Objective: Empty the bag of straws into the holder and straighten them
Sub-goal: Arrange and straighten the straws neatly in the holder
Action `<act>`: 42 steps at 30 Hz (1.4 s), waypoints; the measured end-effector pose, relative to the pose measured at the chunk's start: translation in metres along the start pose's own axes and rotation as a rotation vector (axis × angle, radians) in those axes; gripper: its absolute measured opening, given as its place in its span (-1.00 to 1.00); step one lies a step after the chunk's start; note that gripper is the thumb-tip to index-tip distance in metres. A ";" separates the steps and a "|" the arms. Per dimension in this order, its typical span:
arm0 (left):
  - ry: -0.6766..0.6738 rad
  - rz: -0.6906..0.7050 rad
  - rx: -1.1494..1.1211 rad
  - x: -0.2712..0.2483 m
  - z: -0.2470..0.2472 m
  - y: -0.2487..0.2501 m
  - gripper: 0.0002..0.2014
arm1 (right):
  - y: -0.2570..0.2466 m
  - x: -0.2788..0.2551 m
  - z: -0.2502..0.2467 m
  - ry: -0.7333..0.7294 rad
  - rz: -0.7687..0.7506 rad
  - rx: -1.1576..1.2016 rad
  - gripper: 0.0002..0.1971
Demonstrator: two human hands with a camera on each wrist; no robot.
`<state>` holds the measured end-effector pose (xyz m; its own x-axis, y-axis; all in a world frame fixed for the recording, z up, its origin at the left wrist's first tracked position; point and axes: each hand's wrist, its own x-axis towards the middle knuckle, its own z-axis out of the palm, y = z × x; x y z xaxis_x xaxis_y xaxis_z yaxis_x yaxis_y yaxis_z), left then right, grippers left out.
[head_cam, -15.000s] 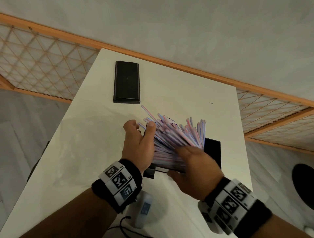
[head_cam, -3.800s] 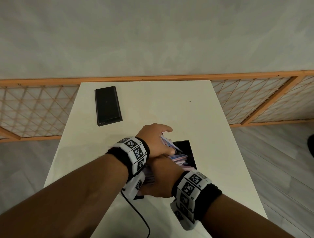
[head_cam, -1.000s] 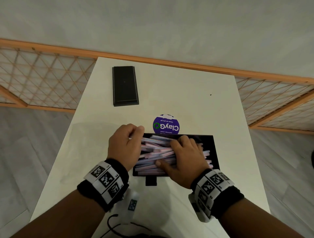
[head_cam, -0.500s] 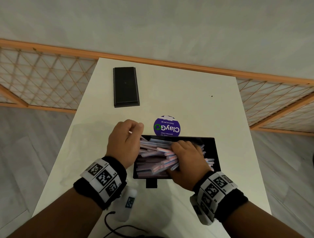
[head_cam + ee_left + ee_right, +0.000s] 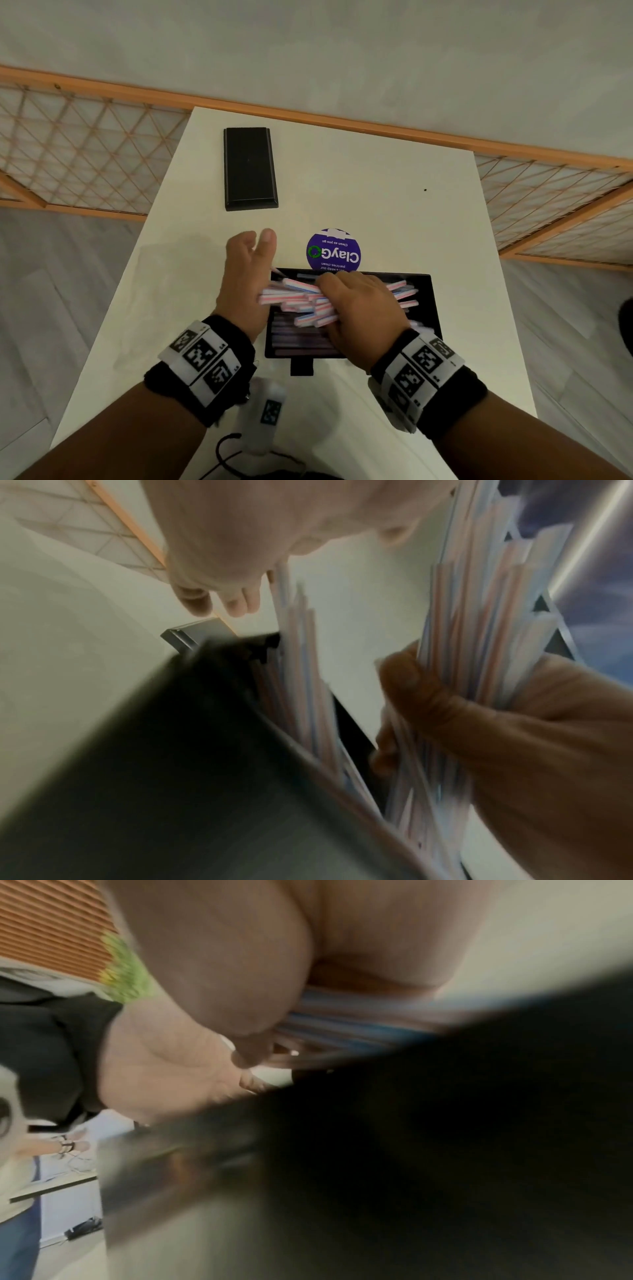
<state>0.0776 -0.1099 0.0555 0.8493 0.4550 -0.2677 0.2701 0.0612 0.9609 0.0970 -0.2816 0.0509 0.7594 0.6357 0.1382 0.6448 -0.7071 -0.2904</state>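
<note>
A black rectangular holder [image 5: 432,308] lies on the white table [image 5: 376,192] with pink, white and blue straws [image 5: 291,294] piled crosswise in it. My right hand [image 5: 356,305] grips a bundle of these straws [image 5: 479,647] above the holder, thumb and fingers curled round them. My left hand [image 5: 246,274] stands flat at the holder's left end, fingers straight, its palm against the straw ends. More straws [image 5: 301,337] lie flat on the holder's floor. The right wrist view is blurred and shows the straws [image 5: 342,1020] under my thumb.
A black rectangular lid or box [image 5: 249,168] lies at the table's far left. A round purple "ClayGo" sticker [image 5: 334,250] sits just behind the holder. A cable and a white device [image 5: 267,407] lie near the front edge. Wooden lattice rails [image 5: 85,154] flank the table.
My right hand has lifted a bundle of straws slightly out of the holder. My left hand has uncurled and now stands flat against the straw ends.
</note>
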 end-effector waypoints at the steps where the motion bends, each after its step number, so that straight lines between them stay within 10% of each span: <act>1: 0.035 0.012 -0.077 0.000 -0.002 0.003 -0.41 | -0.002 0.002 -0.001 0.021 -0.010 -0.024 -0.58; 10: -0.144 0.319 0.224 -0.011 0.001 0.005 -0.21 | 0.003 -0.003 0.011 -0.042 -0.032 -0.107 -0.57; 22: -0.367 0.510 0.110 -0.023 -0.002 0.030 -0.61 | -0.013 0.017 -0.017 0.097 0.079 -0.094 -0.82; 31: -0.081 0.572 0.403 -0.031 0.018 0.024 -0.66 | -0.033 0.005 -0.025 0.095 0.221 -0.142 -0.74; 42: -0.048 0.570 0.488 -0.027 0.012 -0.009 -0.66 | 0.013 -0.033 -0.030 -0.059 0.196 -0.237 -0.52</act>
<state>0.0573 -0.1333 0.0535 0.9337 0.2584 0.2480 -0.0561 -0.5784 0.8138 0.0830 -0.3216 0.0708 0.8696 0.4918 0.0441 0.4937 -0.8663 -0.0762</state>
